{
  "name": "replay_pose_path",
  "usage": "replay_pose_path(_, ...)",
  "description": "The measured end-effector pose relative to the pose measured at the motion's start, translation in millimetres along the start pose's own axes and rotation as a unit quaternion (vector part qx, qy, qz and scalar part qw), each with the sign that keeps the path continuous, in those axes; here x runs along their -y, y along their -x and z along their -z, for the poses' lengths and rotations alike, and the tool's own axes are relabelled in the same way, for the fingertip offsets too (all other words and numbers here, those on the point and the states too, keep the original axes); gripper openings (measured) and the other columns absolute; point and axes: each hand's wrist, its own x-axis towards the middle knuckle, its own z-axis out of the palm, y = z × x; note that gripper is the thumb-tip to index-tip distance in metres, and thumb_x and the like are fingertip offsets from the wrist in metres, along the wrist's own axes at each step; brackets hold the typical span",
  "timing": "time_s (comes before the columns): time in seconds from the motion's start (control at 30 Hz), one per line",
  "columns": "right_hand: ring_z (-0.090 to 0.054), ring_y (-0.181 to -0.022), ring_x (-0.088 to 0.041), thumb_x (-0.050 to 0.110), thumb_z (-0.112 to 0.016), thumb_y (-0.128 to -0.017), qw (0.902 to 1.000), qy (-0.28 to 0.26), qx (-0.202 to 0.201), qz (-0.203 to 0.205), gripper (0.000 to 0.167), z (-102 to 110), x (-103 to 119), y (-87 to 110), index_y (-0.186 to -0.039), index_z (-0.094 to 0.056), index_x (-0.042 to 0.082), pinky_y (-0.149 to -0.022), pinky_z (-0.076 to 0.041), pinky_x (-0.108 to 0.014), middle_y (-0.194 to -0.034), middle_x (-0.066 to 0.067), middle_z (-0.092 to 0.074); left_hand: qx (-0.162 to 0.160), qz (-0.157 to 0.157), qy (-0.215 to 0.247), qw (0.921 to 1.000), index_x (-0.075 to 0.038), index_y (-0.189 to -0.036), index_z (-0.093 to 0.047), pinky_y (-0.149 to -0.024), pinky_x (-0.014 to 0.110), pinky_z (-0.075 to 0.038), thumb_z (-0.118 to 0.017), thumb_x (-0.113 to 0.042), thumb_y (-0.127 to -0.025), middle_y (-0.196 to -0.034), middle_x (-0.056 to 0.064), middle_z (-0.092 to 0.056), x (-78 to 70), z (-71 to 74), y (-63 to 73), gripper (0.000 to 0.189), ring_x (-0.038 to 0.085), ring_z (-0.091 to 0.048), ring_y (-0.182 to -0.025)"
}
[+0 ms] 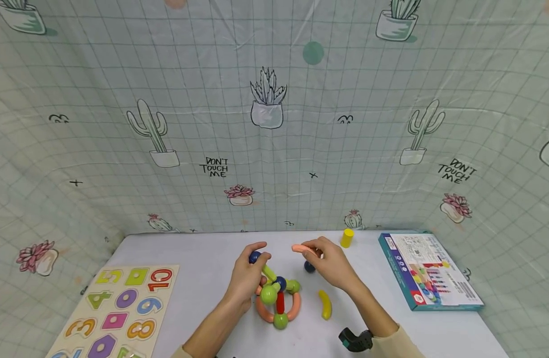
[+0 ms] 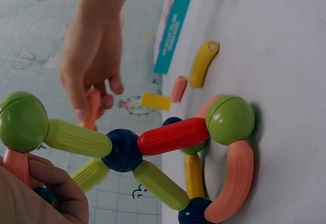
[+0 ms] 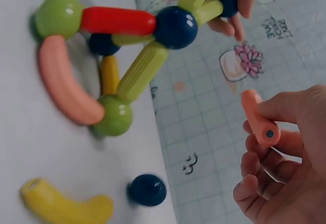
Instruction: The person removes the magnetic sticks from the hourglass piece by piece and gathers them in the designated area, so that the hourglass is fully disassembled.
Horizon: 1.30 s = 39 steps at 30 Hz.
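A model of magnetic balls and sticks (image 1: pixel 280 301) stands on the table, with green and dark blue balls, coral curved sticks at its base and a red stick (image 2: pixel 173 136) rising from it. My left hand (image 1: pixel 244 278) grips its upper left part, fingers around a dark blue ball (image 1: pixel 254 257) and beside a coral stick (image 2: pixel 18 165). To the right, my right hand (image 1: pixel 330 263) pinches a coral stick (image 3: pixel 259 118) between thumb and fingers, held in the air apart from the model. A round magnet shows at one end of this stick.
Near the model lie a loose dark blue ball (image 3: pixel 147 190) and a yellow curved stick (image 1: pixel 325 305). Farther back are a yellow cylinder (image 1: pixel 347 238) and another coral stick (image 2: pixel 179 89). A number puzzle board (image 1: pixel 169 308) lies left, a toy box (image 1: pixel 435 271) right. Patterned cloth (image 1: pixel 274 149) hangs behind.
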Motion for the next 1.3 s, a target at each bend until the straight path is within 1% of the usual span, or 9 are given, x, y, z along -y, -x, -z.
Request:
replay_pose_path(0.03, -0.052, -0.081, -0.016, 0.033, -0.069, -0.097, 1.0, 0.001, 0.003, -0.008, 0.022, 1, -4, 3.4, -0.113, -0.075, 0.019, -0.062, -0.044, -0.028, -0.091, 0.005, -0.06, 0.001, -0.001, 0.0, 1.0, -0.016, -0.142, -0.051, -0.044, 0.019, -0.039, -0.054, -0.025, -0.105, -0.126, 0.014, -0.059, -0.1, 0.1, 0.0, 0.038, 0.011, -0.047, -0.055)
replay_pose_path(0.3, -0.048, -0.077, -0.016, 0.019, -0.074, -0.09, 0.9966, 0.01, 0.008, -0.081, 0.016, 9, -36, 32.1, -0.105, -0.076, 0.014, -0.061, -0.039, -0.026, -0.087, 0.001, -0.055, 0.008, -0.005, 0.005, 0.9999, -0.016, -0.143, -0.05, -0.045, 0.017, -0.038, -0.054, -0.025, -0.105, -0.128, 0.016, -0.058, 0.7, 0.8, 0.2, 0.039, 0.012, -0.047, -0.056)
replay_pose_path(0.4, -0.048, -0.078, -0.016, 0.019, -0.076, -0.089, 0.9933, 0.019, 0.011, -0.113, 0.014, 11, -45, 41.9, -0.102, -0.076, 0.014, -0.062, -0.038, -0.026, -0.084, 0.0, -0.053, 0.008, -0.005, 0.006, 0.9999, -0.016, -0.142, -0.05, -0.045, 0.016, -0.037, -0.054, -0.024, -0.105, -0.128, 0.017, -0.058, 1.5, 1.5, 0.3, 0.038, 0.013, -0.048, -0.057)
replay_pose_path(0.6, -0.049, -0.075, -0.016, 0.017, -0.076, -0.087, 0.9848, 0.044, 0.019, -0.167, 0.021, 15, -57, 56.5, -0.106, -0.073, 0.009, -0.059, -0.038, -0.026, -0.081, -0.001, -0.055, 0.011, -0.008, 0.007, 0.9999, -0.015, -0.143, -0.05, -0.046, 0.016, -0.038, -0.054, -0.024, -0.105, -0.128, 0.017, -0.058, 2.2, 1.9, -0.2, 0.039, 0.014, -0.048, -0.058)
replay_pose_path(0.67, -0.05, -0.071, -0.016, 0.016, -0.076, -0.086, 0.9829, 0.049, 0.024, -0.176, 0.024, 15, -60, 60.4, -0.108, -0.071, 0.008, -0.056, -0.037, -0.025, -0.078, 0.0, -0.056, 0.011, -0.007, 0.007, 0.9999, -0.015, -0.143, -0.05, -0.046, 0.016, -0.038, -0.054, -0.024, -0.105, -0.127, 0.016, -0.059, 2.2, 1.8, -0.3, 0.039, 0.014, -0.048, -0.058)
replay_pose_path(0.8, -0.05, -0.065, -0.015, 0.02, -0.076, -0.087, 0.9788, 0.061, 0.034, -0.192, 0.023, 12, -64, 64.8, -0.106, -0.07, 0.008, -0.056, -0.037, -0.026, -0.071, 0.001, -0.059, 0.01, -0.008, 0.007, 0.9999, -0.016, -0.143, -0.05, -0.046, 0.016, -0.038, -0.054, -0.024, -0.105, -0.127, 0.015, -0.059, 2.2, 2.0, -0.6, 0.039, 0.014, -0.047, -0.057)
replay_pose_path(0.97, -0.053, -0.067, -0.016, 0.028, -0.075, -0.088, 0.9705, 0.069, 0.059, -0.223, 0.028, 7, -65, 64.9, -0.107, -0.069, 0.008, -0.059, -0.039, -0.03, -0.072, 0.001, -0.061, 0.011, -0.007, 0.007, 0.9999, -0.015, -0.144, -0.048, -0.046, 0.016, -0.037, -0.054, -0.025, -0.105, -0.128, 0.016, -0.058, 1.6, 2.6, -0.5, 0.04, 0.014, -0.048, -0.058)
replay_pose_path(1.17, -0.053, -0.066, -0.017, 0.032, -0.074, -0.09, 0.9642, 0.092, 0.089, -0.232, 0.031, 4, -63, 66.0, -0.111, -0.067, 0.01, -0.058, -0.039, -0.031, -0.074, 0.0, -0.06, 0.013, -0.003, 0.007, 0.9999, -0.015, -0.144, -0.048, -0.046, 0.017, -0.038, -0.054, -0.025, -0.105, -0.129, 0.017, -0.058, 1.0, 2.3, -0.6, 0.041, 0.013, -0.047, -0.057)
replay_pose_path(1.3, -0.053, -0.065, -0.017, 0.034, -0.073, -0.091, 0.9616, 0.101, 0.105, -0.233, 0.031, 3, -60, 67.0, -0.112, -0.067, 0.012, -0.058, -0.04, -0.031, -0.073, 0.0, -0.061, 0.009, 0.0, 0.005, 0.9999, -0.015, -0.144, -0.049, -0.045, 0.018, -0.039, -0.056, -0.026, -0.103, -0.125, 0.015, -0.059, 0.9, 2.5, -1.2, 0.042, 0.013, -0.048, -0.056)
